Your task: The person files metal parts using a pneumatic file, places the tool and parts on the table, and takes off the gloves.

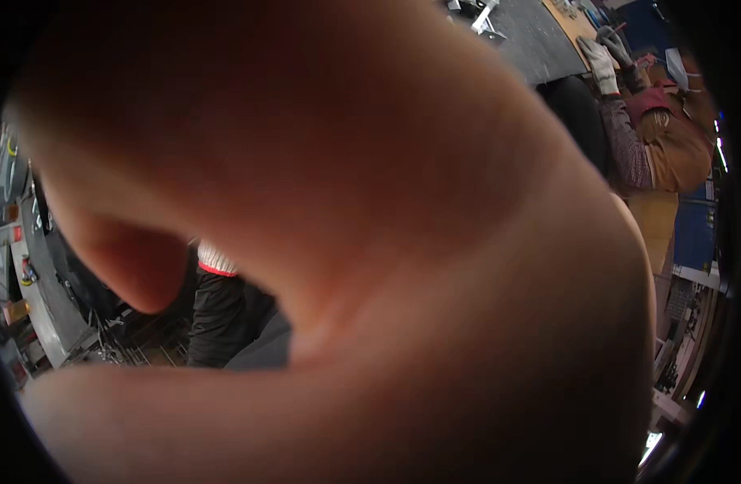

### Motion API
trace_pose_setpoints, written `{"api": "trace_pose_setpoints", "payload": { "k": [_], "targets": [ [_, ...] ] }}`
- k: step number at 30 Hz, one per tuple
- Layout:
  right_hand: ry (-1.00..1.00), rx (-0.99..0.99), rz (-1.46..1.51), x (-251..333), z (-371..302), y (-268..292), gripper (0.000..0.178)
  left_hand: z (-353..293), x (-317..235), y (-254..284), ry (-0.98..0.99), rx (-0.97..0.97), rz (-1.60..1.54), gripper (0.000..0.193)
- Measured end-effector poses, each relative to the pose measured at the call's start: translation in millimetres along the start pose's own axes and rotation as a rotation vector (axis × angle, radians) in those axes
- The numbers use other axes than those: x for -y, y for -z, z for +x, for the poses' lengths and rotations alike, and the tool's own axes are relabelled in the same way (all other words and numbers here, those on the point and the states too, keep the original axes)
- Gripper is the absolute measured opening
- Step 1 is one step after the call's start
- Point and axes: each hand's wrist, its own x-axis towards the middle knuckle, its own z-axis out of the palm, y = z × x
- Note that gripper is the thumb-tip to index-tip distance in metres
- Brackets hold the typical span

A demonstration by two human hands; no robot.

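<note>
A large, blurred bare hand (402, 266) fills most of the head view, very close to the camera. Its fingers bend toward the left, with one rounded fingertip hanging in the gap; whose hand it is cannot be told for certain. Through that gap shows the white knitted glove (217, 259) with a red cuff on what appears to be my left hand, below it a black sleeve (213, 315). The gloved fingers are hidden behind the bare hand, so what they hold or touch does not show. My right hand cannot be made out.
At the upper right, a person (665, 137) in a brown apron and grey-white gloves works at a dark tabletop (540, 44) bearing metal parts. Another grey bench edge (56, 298) runs down the left, with small tools and bins beside it. Shelving stands along the right rim.
</note>
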Motion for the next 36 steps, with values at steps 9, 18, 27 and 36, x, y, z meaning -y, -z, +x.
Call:
{"api": "trace_pose_setpoints", "payload": {
  "k": [9,18,27,36],
  "targets": [
    [-0.018,-0.006,-0.004,4.1,3.7,5.0,0.029,3.1,-9.9,7.5,0.153,0.075,-0.086,0.020],
    [-0.043,-0.154,-0.047,18.7,7.0,13.2,0.027,8.8,-11.8,4.1,0.086,0.025,-0.056,0.020],
    [0.028,-0.464,0.085,16.6,1.5,26.6,0.024,8.4,-1.4,-0.9,0.019,0.009,0.024,0.023],
    [0.184,-0.025,0.175,-21.1,-0.7,9.0,0.034,6.9,14.0,-13.5,-0.015,-0.032,0.045,0.021]
  ]
}}
